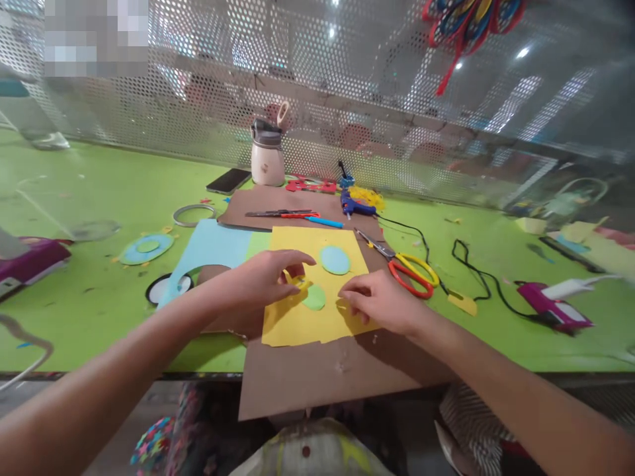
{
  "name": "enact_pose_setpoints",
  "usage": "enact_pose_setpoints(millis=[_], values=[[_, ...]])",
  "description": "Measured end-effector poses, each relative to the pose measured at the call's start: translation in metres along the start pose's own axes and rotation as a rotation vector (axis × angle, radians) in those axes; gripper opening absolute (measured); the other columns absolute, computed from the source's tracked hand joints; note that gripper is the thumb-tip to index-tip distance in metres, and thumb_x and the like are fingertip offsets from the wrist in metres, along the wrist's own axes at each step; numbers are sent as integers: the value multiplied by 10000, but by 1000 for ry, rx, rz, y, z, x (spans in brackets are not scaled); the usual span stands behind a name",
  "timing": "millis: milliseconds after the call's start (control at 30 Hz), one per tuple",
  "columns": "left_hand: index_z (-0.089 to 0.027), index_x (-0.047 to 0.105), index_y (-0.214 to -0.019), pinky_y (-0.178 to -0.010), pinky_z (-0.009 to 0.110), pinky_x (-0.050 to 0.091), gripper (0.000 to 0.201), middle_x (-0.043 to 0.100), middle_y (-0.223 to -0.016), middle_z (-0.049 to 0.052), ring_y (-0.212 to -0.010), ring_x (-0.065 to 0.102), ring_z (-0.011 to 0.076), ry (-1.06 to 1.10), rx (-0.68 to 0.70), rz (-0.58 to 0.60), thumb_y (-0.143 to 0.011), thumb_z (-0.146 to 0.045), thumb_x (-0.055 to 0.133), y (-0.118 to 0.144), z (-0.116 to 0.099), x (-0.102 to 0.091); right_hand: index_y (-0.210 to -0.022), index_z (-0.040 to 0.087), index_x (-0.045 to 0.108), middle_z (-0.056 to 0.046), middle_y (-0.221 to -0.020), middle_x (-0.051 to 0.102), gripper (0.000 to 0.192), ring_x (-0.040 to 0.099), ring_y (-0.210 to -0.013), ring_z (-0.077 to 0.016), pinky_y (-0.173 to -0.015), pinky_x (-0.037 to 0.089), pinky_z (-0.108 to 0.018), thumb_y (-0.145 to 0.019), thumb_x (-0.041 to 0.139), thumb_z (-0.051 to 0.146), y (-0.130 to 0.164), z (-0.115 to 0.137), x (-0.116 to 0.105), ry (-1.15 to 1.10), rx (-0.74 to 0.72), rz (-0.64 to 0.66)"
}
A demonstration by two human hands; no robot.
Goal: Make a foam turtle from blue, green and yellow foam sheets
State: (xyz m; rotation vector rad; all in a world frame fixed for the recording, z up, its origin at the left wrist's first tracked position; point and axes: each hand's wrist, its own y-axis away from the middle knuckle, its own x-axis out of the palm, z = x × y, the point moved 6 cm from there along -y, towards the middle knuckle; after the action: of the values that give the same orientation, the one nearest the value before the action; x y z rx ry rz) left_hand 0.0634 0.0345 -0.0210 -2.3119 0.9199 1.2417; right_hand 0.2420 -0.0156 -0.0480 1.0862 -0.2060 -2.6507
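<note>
A sheet of yellow paper point(292, 325) lies on brown cardboard point(317, 380) at the table's front edge. On the sheet rest a light blue paper circle point(335, 260) and a smaller light green paper circle point(315, 299). My left hand point(270, 277) hovers over the sheet's left side, just left of the green circle, its index finger and thumb apart. Right of that circle, my right hand point(372, 297) is low over the paper with its fingertips drawn together. Anything between those fingertips is too small to make out.
Scissors with red and yellow handles point(414, 274) lie to the right. Behind are a blue glue gun point(354, 205), a blue pen point(323, 222), more scissors point(282, 213), a phone point(229, 180) and a bottle point(268, 158). Light blue paper point(215, 241) and a tape roll point(166, 289) sit left.
</note>
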Motion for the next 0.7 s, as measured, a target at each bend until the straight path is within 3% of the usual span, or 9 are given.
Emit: enact_pose_setpoints(millis=[200, 433, 700], values=[[-223, 522, -1240, -784, 298, 476, 442, 675, -1027, 39, -891, 622, 183, -63, 108, -37, -801, -193, 572, -5, -16, 12, -929, 202, 717, -36, -899, 734, 225, 644, -765, -176, -642, 448, -267, -872, 513, 281, 13, 3, -4, 118, -170, -18], [-266, 448, -1290, -787, 321, 463, 483, 643, -1038, 35, -949, 601, 213, -149, 132, -39, -831, -197, 581, -8, -14, 34, -908, 189, 701, -10, -876, 728, 202, 636, -768, -145, -669, 453, -239, -881, 502, 217, 12, -6, 4, -6, -209, 23], [-234, 459, -1290, -782, 343, 476, 463, 644, -1015, 59, -955, 599, 233, -160, 137, -48, -844, -222, 582, -11, -16, 39, -876, 185, 703, 1, -849, 725, 187, 631, -753, -127, -667, 447, -218, -872, 516, 193, 10, -7, 2, -42, -214, -12]])
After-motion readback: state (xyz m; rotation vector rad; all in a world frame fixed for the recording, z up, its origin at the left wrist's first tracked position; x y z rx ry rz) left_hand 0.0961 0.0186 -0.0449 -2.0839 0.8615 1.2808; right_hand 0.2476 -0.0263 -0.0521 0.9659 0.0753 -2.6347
